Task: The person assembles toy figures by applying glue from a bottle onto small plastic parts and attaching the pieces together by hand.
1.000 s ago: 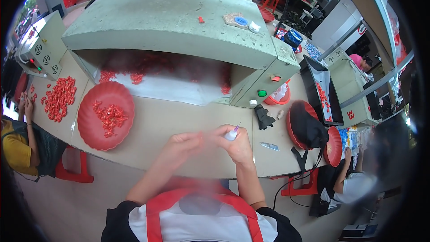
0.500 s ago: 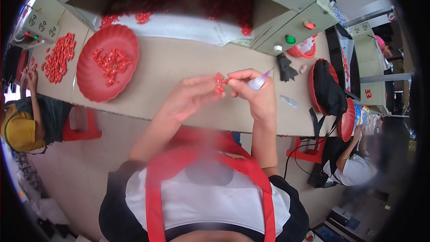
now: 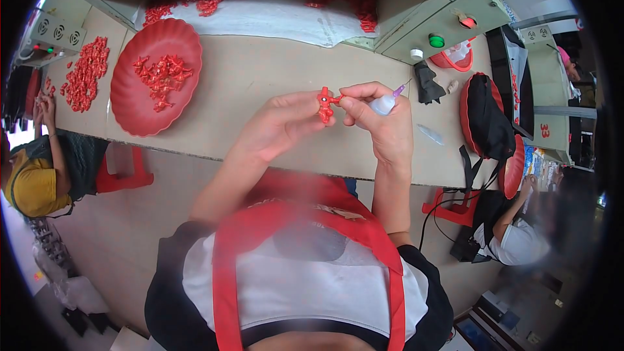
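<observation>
Over the middle of the worktable, my left hand point(image 3: 276, 127) pinches a small shiny red toy figure point(image 3: 325, 112) between thumb and fingertips. My right hand point(image 3: 385, 131) is closed facing it, its thumb and forefinger gripping a thin red part point(image 3: 336, 99) at the figure's side. Whether that part is joined to the figure I cannot tell. Also tucked in my right hand is a small whitish squeeze bottle point(image 3: 382, 104), its purple needle tip point(image 3: 399, 91) pointing up and right, away from the figure.
A scalloped red plate point(image 3: 130, 101) holds several red figures at left, beside a pile of red pieces point(image 3: 86, 78). A pale green cabinet point(image 3: 416, 6) spans the back, red pieces inside. Right lie a black cloth point(image 3: 427, 84), red basket point(image 3: 457, 58) and black bag point(image 3: 486, 117). People sit either side.
The whole view has shifted slightly. Both hands stay together on the red figure, which is turned a little and shows more plainly between the fingertips. The bottle remains in my right hand.
</observation>
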{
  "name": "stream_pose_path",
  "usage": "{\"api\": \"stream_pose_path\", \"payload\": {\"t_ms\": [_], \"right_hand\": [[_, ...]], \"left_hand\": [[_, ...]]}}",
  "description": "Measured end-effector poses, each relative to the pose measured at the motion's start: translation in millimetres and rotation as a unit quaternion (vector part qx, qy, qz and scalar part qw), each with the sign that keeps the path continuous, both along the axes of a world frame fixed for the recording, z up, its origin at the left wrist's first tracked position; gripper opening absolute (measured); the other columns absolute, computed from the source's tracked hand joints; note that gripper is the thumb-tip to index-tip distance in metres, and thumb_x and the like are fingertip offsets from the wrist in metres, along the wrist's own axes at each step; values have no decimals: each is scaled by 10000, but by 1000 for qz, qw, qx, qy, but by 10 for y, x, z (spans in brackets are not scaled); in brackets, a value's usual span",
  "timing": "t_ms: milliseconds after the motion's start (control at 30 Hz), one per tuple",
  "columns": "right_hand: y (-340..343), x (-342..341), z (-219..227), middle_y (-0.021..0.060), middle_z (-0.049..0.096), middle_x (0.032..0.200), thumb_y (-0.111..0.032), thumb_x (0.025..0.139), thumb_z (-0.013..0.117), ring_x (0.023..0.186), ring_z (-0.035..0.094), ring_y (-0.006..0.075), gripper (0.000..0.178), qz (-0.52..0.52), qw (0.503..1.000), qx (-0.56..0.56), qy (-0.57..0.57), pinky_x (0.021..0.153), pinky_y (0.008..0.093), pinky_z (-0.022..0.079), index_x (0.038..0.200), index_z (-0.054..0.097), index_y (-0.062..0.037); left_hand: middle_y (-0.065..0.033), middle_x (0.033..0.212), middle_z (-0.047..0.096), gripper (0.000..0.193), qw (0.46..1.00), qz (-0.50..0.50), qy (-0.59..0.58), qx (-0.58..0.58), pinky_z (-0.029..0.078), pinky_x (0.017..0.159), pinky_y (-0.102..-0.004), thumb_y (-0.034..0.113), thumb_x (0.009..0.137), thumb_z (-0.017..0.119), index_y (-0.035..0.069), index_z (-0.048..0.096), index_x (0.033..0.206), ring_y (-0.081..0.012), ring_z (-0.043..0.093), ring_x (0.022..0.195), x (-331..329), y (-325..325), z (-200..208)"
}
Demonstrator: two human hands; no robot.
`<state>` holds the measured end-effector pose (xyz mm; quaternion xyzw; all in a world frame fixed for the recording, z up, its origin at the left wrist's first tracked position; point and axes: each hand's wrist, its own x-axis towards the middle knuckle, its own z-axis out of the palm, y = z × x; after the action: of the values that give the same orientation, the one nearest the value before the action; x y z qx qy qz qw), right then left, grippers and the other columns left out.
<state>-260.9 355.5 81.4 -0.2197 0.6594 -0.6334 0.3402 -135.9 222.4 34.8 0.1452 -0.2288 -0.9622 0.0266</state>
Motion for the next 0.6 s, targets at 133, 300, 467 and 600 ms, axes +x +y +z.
{"api": "stream_pose_path", "payload": {"t_ms": [133, 300, 467, 600], "right_hand": [[4, -13, -25, 78, 633, 746, -8, 762, 669, 589, 581, 109, 155, 6, 1000, 5, -6, 536, 202, 455, 905, 635, 40], [-4, -16, -36, 79, 633, 747, -8, 762, 669, 586, 581, 111, 150, 1, 1000, 7, -1, 539, 205, 460, 901, 638, 39], [7, -35, -58, 77, 630, 745, -7, 762, 668, 585, 580, 110, 147, 16, 1000, 6, -12, 541, 204, 458, 901, 640, 32], [11, -21, -54, 42, 630, 705, -23, 767, 651, 583, 563, 84, 94, 16, 999, -19, -34, 542, 212, 436, 854, 653, 14]], "left_hand": [[-137, 966, 623, 319, 1000, -6, 4, -2, 554, 740, -222, 94, 888, 532, -75, 510, 1158, -206, 643, 870, -14, -16, -30], [-137, 954, 625, 319, 1000, -11, 3, -5, 555, 731, -216, 95, 889, 532, -75, 509, 1158, -200, 643, 857, -30, -32, -51], [-138, 962, 615, 318, 999, -26, 24, 20, 556, 726, -214, 98, 890, 531, -77, 507, 1155, -199, 644, 846, -40, -40, -101], [-120, 1009, 594, 327, 989, -62, 98, 86, 530, 760, -228, 131, 889, 540, -57, 507, 1154, -195, 614, 905, -66, -26, -247]]}}
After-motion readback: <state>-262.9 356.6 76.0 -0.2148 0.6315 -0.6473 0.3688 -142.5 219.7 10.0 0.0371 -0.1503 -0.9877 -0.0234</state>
